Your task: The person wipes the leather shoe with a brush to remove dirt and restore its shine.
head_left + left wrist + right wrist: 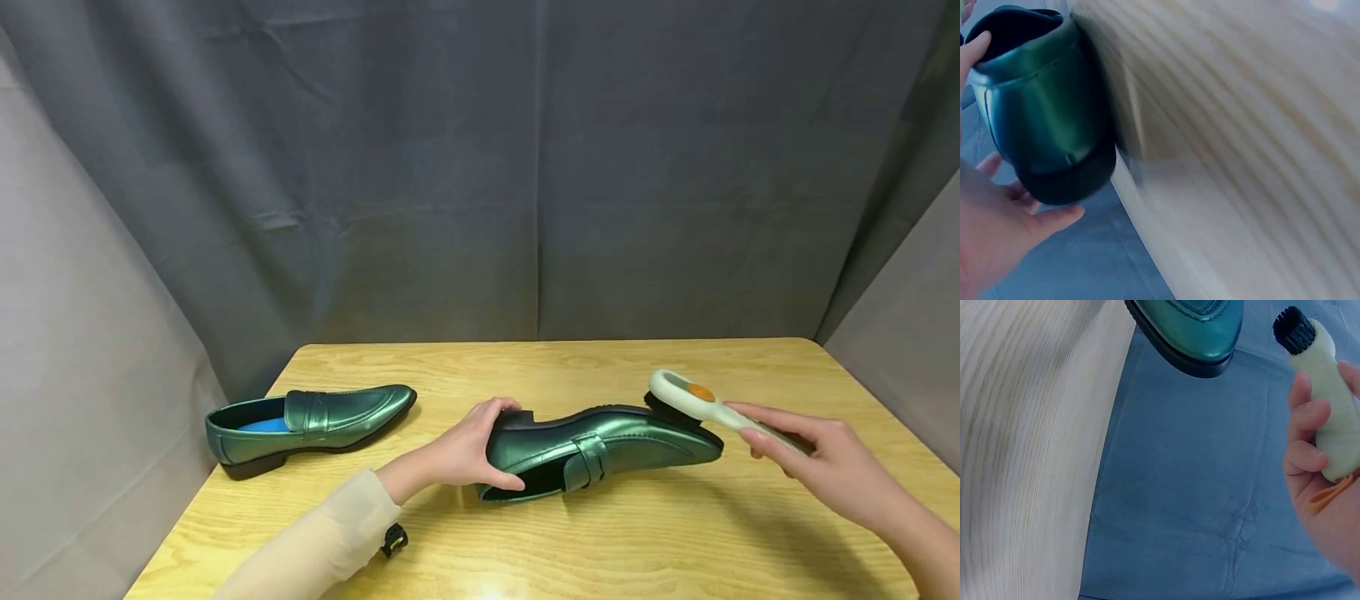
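Observation:
A green loafer (pixel 637 446) lies tilted on its side, toe to the right, its opening toward the near edge. My left hand (pixel 476 446) grips it at the heel, thumb by the opening; the left wrist view shows the shoe's heel end (pixel 1054 119) between thumb and fingers of the hand (pixel 997 219). My right hand (pixel 840 467) holds a pale green brush (pixel 686 396) with an orange button by its handle. In the head view the dark bristles are at the sole edge near the toe; in the right wrist view the bristles (pixel 1294 330) appear apart from the toe (pixel 1200 337).
Another green loafer (pixel 322 425) with a blue insole stands upright at the left of the wooden table (pixel 525 550). A small black object (pixel 394 540) shows beside my left sleeve. Dark grey cloth (pixel 450 183) hangs behind the table, with lighter cloth at both sides.

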Tool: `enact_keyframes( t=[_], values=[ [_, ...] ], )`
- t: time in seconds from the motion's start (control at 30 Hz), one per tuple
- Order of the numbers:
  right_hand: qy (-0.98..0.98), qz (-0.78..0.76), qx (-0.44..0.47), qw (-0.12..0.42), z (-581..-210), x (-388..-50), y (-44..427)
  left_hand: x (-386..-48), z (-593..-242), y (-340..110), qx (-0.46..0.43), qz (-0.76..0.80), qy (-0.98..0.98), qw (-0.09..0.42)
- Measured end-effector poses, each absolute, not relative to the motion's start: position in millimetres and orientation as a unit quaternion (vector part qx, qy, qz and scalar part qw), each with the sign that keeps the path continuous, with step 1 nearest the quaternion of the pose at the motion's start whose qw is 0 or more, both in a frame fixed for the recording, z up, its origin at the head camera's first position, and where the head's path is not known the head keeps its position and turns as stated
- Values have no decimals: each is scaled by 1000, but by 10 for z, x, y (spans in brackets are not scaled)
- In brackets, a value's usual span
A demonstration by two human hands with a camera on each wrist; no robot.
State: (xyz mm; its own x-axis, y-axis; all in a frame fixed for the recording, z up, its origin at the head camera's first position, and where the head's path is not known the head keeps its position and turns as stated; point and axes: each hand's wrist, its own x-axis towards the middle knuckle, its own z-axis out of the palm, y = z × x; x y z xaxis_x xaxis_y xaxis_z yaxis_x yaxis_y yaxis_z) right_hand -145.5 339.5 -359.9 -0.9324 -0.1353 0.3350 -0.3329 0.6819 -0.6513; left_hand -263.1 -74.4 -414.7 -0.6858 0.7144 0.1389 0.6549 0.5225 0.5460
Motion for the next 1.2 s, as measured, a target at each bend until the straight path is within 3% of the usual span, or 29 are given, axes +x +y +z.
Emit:
enact_keyframes(
  t=[0.37,0.73,1.2],
  values=[
    [-914,357,136,138,-3631,-1498,3331,-2555,-4223,-996,327,220,913,105],
    [-918,347,153,119,-3583,-1561,3143,-2574,-4239,-1024,336,242,908,69],
    [-905,305,225,192,-3433,-1643,2591,-2577,-4132,-961,340,303,889,46]
  ],
)
